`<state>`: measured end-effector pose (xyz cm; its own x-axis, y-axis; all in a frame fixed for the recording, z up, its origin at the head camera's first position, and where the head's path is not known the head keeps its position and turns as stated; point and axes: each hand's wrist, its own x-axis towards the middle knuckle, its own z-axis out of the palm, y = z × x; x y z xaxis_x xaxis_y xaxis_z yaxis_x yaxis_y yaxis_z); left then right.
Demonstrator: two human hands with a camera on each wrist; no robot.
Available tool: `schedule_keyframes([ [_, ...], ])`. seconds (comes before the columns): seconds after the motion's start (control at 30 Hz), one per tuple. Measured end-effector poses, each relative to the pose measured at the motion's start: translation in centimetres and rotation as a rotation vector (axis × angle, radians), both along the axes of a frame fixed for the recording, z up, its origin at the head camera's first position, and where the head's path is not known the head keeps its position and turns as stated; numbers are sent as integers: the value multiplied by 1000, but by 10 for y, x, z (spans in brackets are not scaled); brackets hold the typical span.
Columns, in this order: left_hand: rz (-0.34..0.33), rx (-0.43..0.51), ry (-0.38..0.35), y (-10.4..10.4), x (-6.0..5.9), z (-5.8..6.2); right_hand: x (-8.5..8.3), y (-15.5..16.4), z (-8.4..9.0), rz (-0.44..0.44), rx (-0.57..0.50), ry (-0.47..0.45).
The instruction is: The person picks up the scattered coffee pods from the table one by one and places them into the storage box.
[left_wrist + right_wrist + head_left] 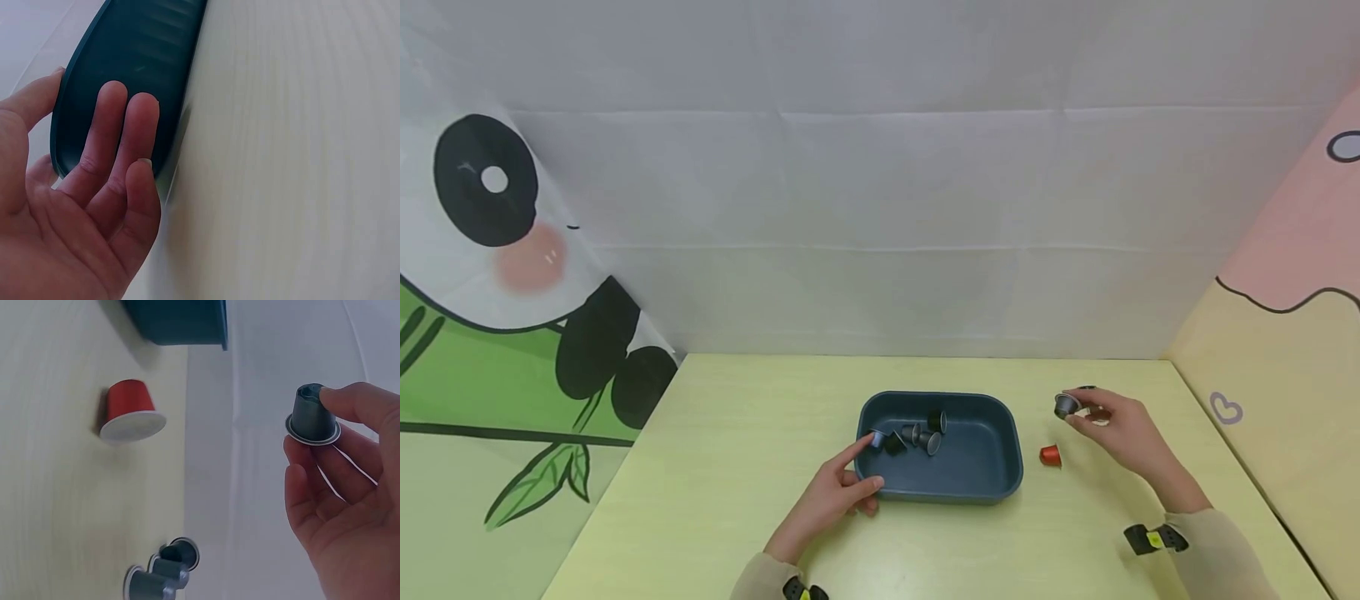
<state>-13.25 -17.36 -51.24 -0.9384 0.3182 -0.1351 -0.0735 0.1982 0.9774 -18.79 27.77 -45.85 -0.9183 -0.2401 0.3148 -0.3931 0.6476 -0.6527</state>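
My right hand (1116, 425) pinches a dark grey coffee capsule (1066, 406) between thumb and fingers, above the table to the right of the tray. In the right wrist view, the thumb lies on the narrow end of that capsule (314, 415), with fingers by its rim. My left hand (835, 492) holds the near left corner of the blue tray (992, 492), index finger over the left rim and thumb at the front edge. Inside the tray, a blue capsule (877, 439) lies by the index fingertip, beside a black capsule (894, 443) and several dark or grey ones.
A red capsule (1050, 456) lies on its side on the pale yellow table (737, 417), between the tray and my right hand. More dark capsules (153, 584) sit low in the right wrist view, mostly hidden by my hand in the head view. A white sheet (880, 300) hangs behind.
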Motion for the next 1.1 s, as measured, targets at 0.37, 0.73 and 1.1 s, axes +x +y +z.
schedule_keyframes([
  [0.37,-1,-14,1,2,-2,-1,-4,-19,18,60,-6,8],
  [0.73,2,-3,-10,1,-3,-2,-15,-51,21,115,-30,-30],
  [1.1,3,-26,8,1,-2,-4,-36,-85,28,157,-92,-70],
])
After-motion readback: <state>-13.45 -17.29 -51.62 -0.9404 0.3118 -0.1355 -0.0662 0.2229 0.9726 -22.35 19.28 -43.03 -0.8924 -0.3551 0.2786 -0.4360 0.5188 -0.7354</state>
